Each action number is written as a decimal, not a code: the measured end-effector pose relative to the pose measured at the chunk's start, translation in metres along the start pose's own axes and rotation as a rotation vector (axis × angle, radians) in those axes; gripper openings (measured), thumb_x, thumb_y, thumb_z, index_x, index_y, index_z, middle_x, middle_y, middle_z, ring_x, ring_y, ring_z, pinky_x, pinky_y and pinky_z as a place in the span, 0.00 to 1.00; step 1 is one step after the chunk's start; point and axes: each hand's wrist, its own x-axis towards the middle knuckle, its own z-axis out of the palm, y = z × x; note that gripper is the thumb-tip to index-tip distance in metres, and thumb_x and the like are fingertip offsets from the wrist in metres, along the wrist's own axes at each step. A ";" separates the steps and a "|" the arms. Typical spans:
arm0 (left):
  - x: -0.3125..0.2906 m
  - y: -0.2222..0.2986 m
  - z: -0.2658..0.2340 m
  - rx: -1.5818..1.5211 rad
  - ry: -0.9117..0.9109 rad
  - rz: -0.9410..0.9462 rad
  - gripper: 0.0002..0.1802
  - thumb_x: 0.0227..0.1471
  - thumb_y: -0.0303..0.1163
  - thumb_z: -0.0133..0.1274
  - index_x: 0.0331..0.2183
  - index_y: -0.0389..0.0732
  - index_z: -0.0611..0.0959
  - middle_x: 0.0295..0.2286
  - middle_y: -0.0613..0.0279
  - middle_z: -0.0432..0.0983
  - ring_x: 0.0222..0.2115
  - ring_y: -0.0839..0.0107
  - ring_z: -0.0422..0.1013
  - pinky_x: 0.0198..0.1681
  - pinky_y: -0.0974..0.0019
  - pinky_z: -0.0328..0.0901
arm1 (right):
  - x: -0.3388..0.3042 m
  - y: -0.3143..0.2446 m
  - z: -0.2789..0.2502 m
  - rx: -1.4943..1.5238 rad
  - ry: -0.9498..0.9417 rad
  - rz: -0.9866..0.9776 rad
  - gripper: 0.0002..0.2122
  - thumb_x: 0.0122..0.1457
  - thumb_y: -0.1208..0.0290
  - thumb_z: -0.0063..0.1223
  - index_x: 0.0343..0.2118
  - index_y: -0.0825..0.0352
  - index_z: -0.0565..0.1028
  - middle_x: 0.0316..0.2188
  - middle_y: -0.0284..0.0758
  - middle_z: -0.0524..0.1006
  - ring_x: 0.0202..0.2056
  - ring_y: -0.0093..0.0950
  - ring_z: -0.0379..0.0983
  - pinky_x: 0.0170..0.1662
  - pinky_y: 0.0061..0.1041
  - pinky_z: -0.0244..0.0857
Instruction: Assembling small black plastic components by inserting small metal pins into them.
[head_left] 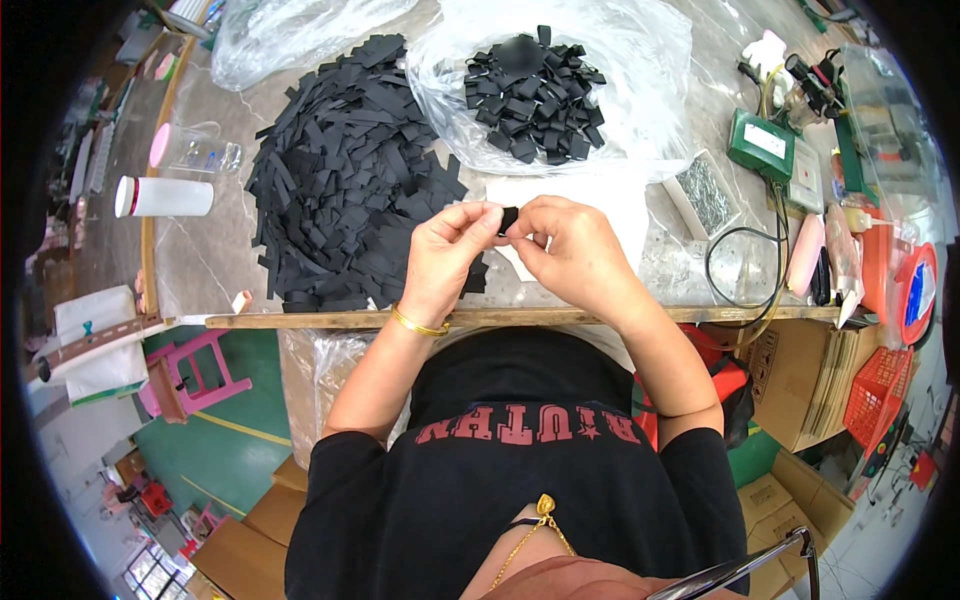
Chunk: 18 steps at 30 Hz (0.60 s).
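Note:
My left hand and my right hand meet above the table's front edge, both pinching one small black strip piece between their fingertips. A gold bangle sits on my left wrist. To the left of my hands lies a big heap of flat black strips. Behind my hands, a pile of folded black pieces rests on a clear plastic bag. A white sheet lies under my hands.
A marble-look table with a wooden front rail holds a white cup, a clear cup with a pink lid, a box of staples, a green device with a black cable, and bottles at right. Cardboard boxes and a pink stool stand below.

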 end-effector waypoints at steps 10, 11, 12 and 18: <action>-0.001 0.004 0.003 0.029 0.028 0.000 0.09 0.47 0.22 0.51 0.34 0.31 0.77 0.29 0.58 0.75 0.28 0.74 0.72 0.33 0.71 0.68 | 0.000 -0.006 0.000 -0.104 0.063 -0.172 0.02 0.41 0.81 0.49 0.16 0.71 0.71 0.20 0.39 0.71 0.23 0.38 0.69 0.27 0.33 0.64; -0.001 0.003 0.003 0.035 0.032 0.010 0.09 0.46 0.22 0.51 0.34 0.31 0.77 0.29 0.58 0.75 0.28 0.74 0.72 0.33 0.72 0.68 | 0.000 -0.006 0.000 -0.094 0.057 -0.168 0.02 0.41 0.81 0.49 0.16 0.71 0.71 0.20 0.39 0.71 0.23 0.38 0.69 0.27 0.33 0.64; -0.002 0.004 0.004 0.036 0.032 0.013 0.09 0.46 0.22 0.51 0.34 0.31 0.77 0.29 0.58 0.75 0.28 0.74 0.72 0.33 0.72 0.68 | 0.000 -0.006 -0.001 -0.094 0.058 -0.171 0.02 0.41 0.81 0.49 0.16 0.71 0.71 0.20 0.39 0.71 0.23 0.38 0.69 0.27 0.33 0.64; -0.002 0.004 0.005 0.025 0.031 0.018 0.09 0.46 0.22 0.53 0.33 0.30 0.77 0.27 0.59 0.75 0.27 0.75 0.71 0.34 0.74 0.67 | 0.000 -0.005 -0.003 -0.117 0.034 -0.176 0.03 0.41 0.84 0.50 0.21 0.70 0.73 0.22 0.37 0.73 0.21 0.33 0.71 0.25 0.25 0.65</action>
